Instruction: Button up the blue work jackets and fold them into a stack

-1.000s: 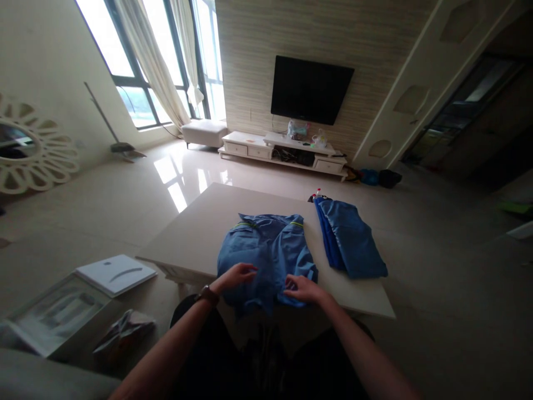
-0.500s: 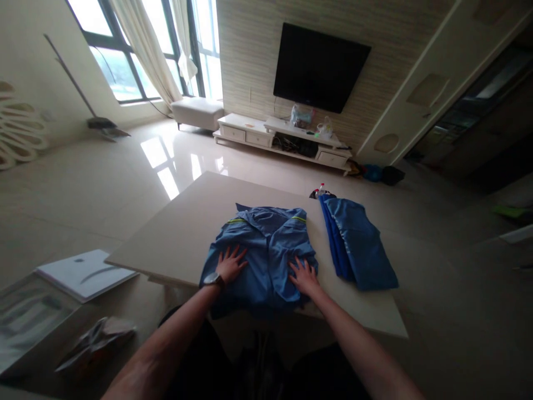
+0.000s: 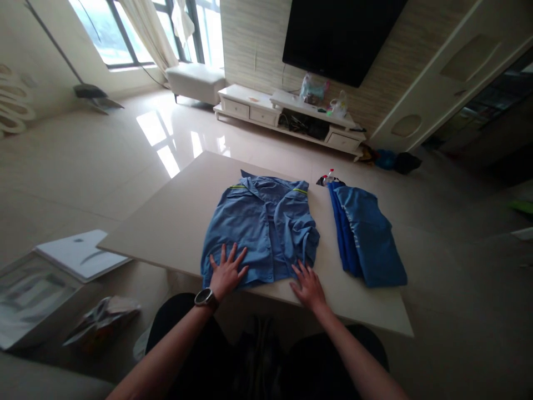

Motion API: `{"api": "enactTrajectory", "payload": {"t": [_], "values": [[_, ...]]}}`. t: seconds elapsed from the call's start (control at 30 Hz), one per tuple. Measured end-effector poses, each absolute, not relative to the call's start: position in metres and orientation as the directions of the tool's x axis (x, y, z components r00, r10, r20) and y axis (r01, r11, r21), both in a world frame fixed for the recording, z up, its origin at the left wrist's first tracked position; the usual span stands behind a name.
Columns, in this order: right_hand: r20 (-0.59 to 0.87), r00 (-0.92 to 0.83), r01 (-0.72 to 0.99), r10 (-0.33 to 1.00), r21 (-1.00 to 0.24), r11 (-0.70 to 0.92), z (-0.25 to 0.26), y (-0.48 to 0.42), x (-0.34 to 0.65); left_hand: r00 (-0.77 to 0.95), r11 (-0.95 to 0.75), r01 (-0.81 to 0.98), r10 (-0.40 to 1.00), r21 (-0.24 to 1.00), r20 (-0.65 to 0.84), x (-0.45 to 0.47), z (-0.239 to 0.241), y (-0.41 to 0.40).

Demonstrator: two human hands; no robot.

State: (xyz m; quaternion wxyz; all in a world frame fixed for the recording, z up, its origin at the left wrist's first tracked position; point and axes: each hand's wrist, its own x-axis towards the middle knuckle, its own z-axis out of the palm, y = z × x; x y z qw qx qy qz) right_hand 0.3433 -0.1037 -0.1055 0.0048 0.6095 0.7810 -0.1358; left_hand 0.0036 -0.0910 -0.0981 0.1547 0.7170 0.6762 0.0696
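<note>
A blue shirt (image 3: 258, 228) with sleeves folded inward lies on a beige low table (image 3: 183, 216). My left hand (image 3: 227, 271), with a watch on its wrist, lies flat and open on the shirt's near hem. At the same hem, further right, my right hand (image 3: 307, 284) rests flat with fingers spread, partly on the table. To the right lies a folded blue garment (image 3: 368, 236), apart from both hands.
A small bottle (image 3: 330, 176) stands at the table's far edge. On the floor at left lie a white board (image 3: 81, 255), a framed panel (image 3: 29, 294) and a crumpled bag (image 3: 104, 316). A TV stand (image 3: 291, 114) and white ottoman (image 3: 195, 80) stand beyond.
Both hands slid from the shirt's middle toward me to its near hem, flattening the cloth. The bunched lower part now lies spread flat. The camera tilted down.
</note>
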Motion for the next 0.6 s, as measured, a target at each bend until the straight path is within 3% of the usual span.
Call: {"api": "enactTrajectory", "payload": {"t": [0.6], "values": [[-0.090,-0.214,0.953,0.973,-0.239,0.188,-0.102,-0.106,0.342,0.150,-0.117,0.970,0.978,0.215,-0.143,0.013,-0.088,-0.017]]}}
